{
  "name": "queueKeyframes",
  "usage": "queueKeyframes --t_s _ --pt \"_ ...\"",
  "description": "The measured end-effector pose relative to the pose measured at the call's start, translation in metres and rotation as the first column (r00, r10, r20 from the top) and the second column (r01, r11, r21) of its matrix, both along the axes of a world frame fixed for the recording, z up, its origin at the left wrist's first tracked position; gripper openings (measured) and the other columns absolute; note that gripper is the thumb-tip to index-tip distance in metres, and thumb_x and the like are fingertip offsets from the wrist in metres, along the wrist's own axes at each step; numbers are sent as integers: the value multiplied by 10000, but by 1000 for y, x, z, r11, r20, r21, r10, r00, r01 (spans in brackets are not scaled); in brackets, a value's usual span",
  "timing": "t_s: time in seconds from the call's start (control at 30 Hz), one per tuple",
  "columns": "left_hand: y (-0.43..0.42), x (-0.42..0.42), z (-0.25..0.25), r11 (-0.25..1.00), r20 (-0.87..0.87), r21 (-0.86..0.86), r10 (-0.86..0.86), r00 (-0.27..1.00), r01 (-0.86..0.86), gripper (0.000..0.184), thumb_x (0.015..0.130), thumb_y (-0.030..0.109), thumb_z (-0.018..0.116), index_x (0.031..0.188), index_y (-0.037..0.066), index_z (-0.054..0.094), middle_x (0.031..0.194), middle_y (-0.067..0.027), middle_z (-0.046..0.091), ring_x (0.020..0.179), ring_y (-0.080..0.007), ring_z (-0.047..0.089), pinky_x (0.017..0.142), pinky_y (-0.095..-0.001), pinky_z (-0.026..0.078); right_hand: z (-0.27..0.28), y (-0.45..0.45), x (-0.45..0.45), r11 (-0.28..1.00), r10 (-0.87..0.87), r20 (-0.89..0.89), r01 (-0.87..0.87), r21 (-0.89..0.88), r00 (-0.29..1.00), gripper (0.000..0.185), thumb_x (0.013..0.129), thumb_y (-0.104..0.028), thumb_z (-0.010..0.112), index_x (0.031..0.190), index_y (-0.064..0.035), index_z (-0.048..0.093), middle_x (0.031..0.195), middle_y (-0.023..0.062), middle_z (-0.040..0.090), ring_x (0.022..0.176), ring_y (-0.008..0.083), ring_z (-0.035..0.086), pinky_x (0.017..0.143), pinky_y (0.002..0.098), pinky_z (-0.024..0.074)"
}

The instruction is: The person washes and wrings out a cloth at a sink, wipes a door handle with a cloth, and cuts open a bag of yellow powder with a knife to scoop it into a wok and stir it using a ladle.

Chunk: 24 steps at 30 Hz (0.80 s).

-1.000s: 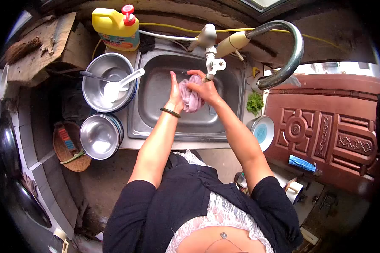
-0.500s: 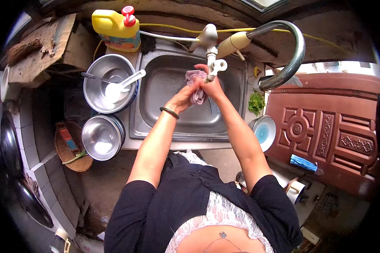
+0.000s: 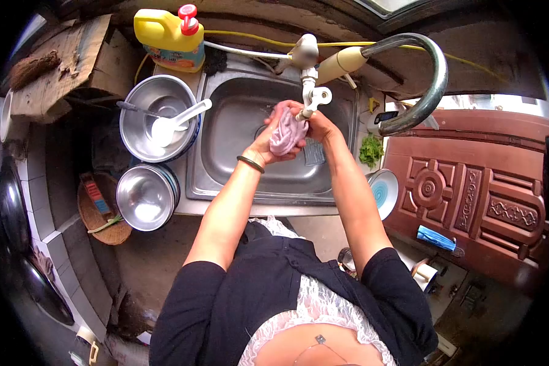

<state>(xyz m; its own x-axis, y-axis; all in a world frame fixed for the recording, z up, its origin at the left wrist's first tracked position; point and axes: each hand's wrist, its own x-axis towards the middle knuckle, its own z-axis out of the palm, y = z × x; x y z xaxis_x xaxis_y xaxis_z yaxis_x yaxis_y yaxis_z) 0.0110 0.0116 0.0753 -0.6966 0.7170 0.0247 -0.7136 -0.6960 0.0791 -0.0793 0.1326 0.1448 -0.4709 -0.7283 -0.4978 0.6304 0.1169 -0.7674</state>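
Note:
A bunched pink cloth (image 3: 288,132) is held over the sink (image 3: 222,168), just beneath the white tap (image 3: 313,100). My left hand (image 3: 266,145) cups it from below and from the left, fingers curled around it, and a dark bangle circles that wrist. At the cloth's upper right, my right hand (image 3: 321,128) is closed against it beside the tap's spout. The tap and the cloth hide part of the right fingers. Below the right hand, a greyish patterned piece (image 3: 314,154) lies in the basin.
Left of the sink stand a metal bowl (image 3: 141,137) holding a white ladle (image 3: 186,122) and stacked bowls (image 3: 143,204). A yellow jug (image 3: 171,46) sits behind. A curved hose (image 3: 436,73) arches at right, near green leaves (image 3: 370,150) and a blue-patterned bowl (image 3: 384,194).
The cloth has turned into a rounder bundle in my left palm and sits slightly lower. My right hand has shifted a little right and down, close by the spout.

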Motion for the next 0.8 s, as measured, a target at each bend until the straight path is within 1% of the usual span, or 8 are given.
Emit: queueKeyframes --t_s 0.1,0.23,0.37,0.4,0.5,0.6,0.7,0.8 --pt "-1 16 36 973 79 -47 230 970 -226 855 718 814 380 1199 118 505 952 -133 599 668 -169 526 554 -259 423 -9 0 -3 994 -67 -59 71 78 996 185 786 -214 694 839 -123 542 789 -36 544 711 78 531 627 245 438" --pt "0 21 7 988 28 -91 131 991 -128 715 769 550 650 1288 104 444 1063 -153 592 729 -179 551 636 -262 452 -21 -5 -1 972 -139 -169 167 164 976 185 777 -127 685 761 -125 501 698 -34 503 611 92 489 549 256 405" --pt "-4 12 21 854 -46 -515 56 997 -71 398 829 305 684 1114 76 527 947 -65 600 727 -105 536 616 -245 442 -26 -11 -4 967 -70 -308 140 211 949 269 798 -106 658 690 -125 412 640 -23 477 557 98 473 501 252 393" --pt "2 8 21 855 -56 -510 80 995 -98 193 836 242 672 906 103 557 693 19 559 548 -79 498 449 -212 345 -27 -13 -5 966 -49 -336 130 222 941 290 792 -103 658 670 -125 396 626 -23 468 551 91 465 489 252 380" --pt "17 0 -4 770 -103 -607 169 980 -197 180 804 231 692 834 94 578 639 22 538 551 -84 505 454 -224 371 -18 -22 2 937 -37 -453 189 294 891 254 746 -130 663 637 -88 438 583 5 459 538 95 420 478 285 360" --pt "30 -1 12 233 -302 -913 170 938 -336 223 779 264 679 774 53 607 646 -67 615 573 -173 589 484 -301 429 -33 -25 5 796 246 -778 337 502 578 179 735 -164 610 675 -18 525 580 106 520 551 211 500 551 387 416" --pt "41 -5 -17 -363 -375 -848 -104 921 -386 283 765 295 642 756 12 624 736 -196 654 666 -310 648 556 -405 473 -38 -38 14 630 316 -817 537 561 482 163 771 -143 546 692 -1 532 650 179 577 644 345 579 635 448 439" --pt "34 4 9 -405 -352 -850 -38 935 -337 312 755 284 600 884 2 642 812 -238 645 806 -394 631 662 -464 489 -46 -39 17 627 244 -856 600 498 455 163 807 -163 516 788 -2 537 740 222 566 759 428 560 688 486 438"
